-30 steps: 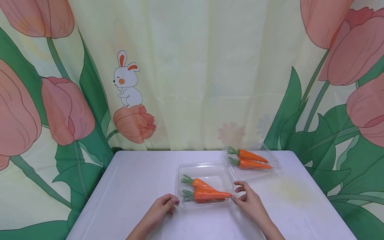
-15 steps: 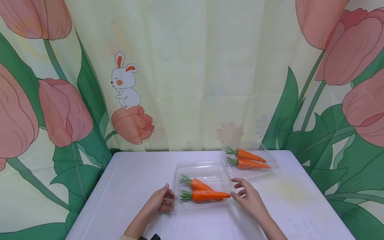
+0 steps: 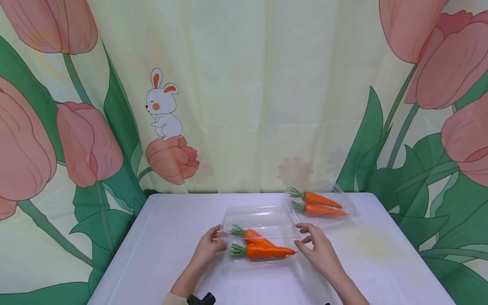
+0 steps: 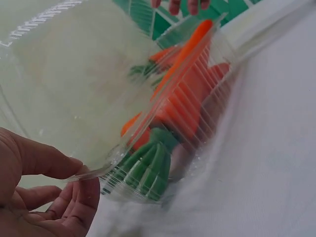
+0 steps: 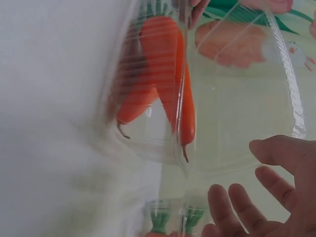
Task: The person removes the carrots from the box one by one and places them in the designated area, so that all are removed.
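Observation:
A clear plastic box holds two carrots with green tops, one leaning over the other. Its clear lid stands tilted above them, partly open. At the left side, my left hand pinches the lid's edge between thumb and finger, as the left wrist view shows with the hand at the lid's corner. My right hand is beside the box's right side, fingers loosely bent. In the right wrist view that hand has its fingers spread near the lid, gripping nothing.
A second clear box with two carrots lies behind and to the right, near the table's back edge. The white table meets a curtain printed with tulips and a rabbit.
My left hand has moved from the box's front left corner up its left side and now pinches the lid. The lid's front edge has shifted upward in view. My right hand has barely moved.

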### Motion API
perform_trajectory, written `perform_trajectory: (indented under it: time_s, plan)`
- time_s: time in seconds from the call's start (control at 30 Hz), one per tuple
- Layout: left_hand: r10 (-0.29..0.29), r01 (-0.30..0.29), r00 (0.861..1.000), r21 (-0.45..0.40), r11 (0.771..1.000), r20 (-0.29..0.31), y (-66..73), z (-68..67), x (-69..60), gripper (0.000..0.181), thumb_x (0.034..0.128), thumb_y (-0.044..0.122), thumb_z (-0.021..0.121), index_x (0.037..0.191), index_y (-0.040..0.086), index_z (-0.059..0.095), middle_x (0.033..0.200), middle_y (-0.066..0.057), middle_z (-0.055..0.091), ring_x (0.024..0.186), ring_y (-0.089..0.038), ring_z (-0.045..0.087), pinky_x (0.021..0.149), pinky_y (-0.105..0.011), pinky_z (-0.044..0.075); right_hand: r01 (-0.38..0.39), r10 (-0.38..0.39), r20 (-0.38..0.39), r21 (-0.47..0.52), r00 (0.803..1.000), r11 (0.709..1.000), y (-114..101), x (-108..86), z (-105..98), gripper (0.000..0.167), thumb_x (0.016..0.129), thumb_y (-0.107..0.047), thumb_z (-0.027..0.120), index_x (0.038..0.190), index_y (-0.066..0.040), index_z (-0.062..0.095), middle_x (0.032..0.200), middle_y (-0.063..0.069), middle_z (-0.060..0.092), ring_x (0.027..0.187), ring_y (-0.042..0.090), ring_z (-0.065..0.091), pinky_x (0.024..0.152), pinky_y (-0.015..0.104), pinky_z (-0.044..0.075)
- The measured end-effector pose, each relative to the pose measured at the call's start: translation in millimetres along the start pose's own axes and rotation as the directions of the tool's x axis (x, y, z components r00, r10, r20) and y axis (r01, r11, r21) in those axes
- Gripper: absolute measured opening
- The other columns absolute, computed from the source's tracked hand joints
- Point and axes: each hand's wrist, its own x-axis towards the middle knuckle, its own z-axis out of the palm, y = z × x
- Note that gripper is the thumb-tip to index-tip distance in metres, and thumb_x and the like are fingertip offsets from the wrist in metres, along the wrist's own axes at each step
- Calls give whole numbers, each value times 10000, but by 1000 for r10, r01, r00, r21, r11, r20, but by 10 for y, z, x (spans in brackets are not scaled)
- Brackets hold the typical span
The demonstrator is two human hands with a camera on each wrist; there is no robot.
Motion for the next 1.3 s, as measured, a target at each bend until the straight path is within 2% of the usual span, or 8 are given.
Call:
perform_trajectory:
  time_s: [0.1, 0.2, 0.3, 0.53, 0.73, 1.1, 1.3]
  plan:
    - [-7, 7, 1000, 2, 1000, -23, 3, -17, 31, 708, 836, -17, 695, 1499, -48, 450, 1392, -239, 568, 1028, -199, 630, 859, -330, 552, 37, -37, -12, 17, 999, 999, -31, 37, -20, 466, 930, -160, 750, 1367, -138, 589, 1338, 105, 618, 1120, 295, 656, 988, 543, 523]
    - [-1, 1, 1000, -7, 1000, -5, -15, -40, 49, 690, 829, -47, 686, 1484, -54, 470, 1353, -232, 582, 964, -189, 621, 827, -298, 527, 55, -55, -18, 54, 998, 997, -79, 82, -39, 487, 943, -152, 733, 1396, -117, 559, 1428, 130, 583, 1256, 376, 600, 1029, 553, 515]
    - [4, -3, 1000, -36, 999, 18, -15, -52, 48, 700, 830, -54, 674, 1495, -56, 456, 1329, -236, 579, 921, -182, 607, 816, -282, 512, 57, -54, -28, 100, 998, 993, -137, 154, -45, 505, 973, -166, 701, 1434, -102, 506, 1479, 158, 553, 1339, 403, 548, 1059, 555, 498]
    - [-6, 9, 999, -105, 994, 34, -20, -75, 27, 739, 829, -67, 657, 1527, -56, 418, 1358, -248, 536, 842, -178, 569, 779, -256, 510, 70, -53, -74, 243, 996, 967, -243, 414, 50, 534, 1010, -149, 640, 1492, -97, 417, 1504, 171, 526, 1370, 409, 526, 1101, 570, 458]
    - [-20, 26, 999, -146, 989, 42, -56, -72, 23, 748, 823, -70, 642, 1534, -56, 407, 1361, -234, 525, 856, -158, 587, 763, -235, 531, 54, -33, -69, 333, 997, 941, -266, 638, 80, 557, 1017, -133, 624, 1516, -91, 382, 1497, 198, 497, 1395, 433, 501, 1135, 572, 419]
    - [-22, 31, 999, -179, 983, 48, -67, -71, 5, 732, 846, -68, 654, 1537, -44, 412, 1366, -223, 528, 811, -143, 567, 750, -223, 527, 23, -28, 10, 365, 1000, 931, -167, 1032, 162, 605, 1024, -201, 607, 1555, -75, 346, 1601, 189, 378, 1440, 434, 434, 1155, 574, 394]
    - [-42, 49, 998, -184, 982, 39, -59, -66, -12, 731, 849, -64, 657, 1539, -26, 420, 1356, -187, 528, 789, -143, 565, 775, -235, 546, 31, -38, 12, 367, 999, 930, -119, 1138, 273, 559, 1013, -185, 610, 1511, -42, 401, 1571, 231, 411, 1430, 453, 434, 1144, 600, 398]
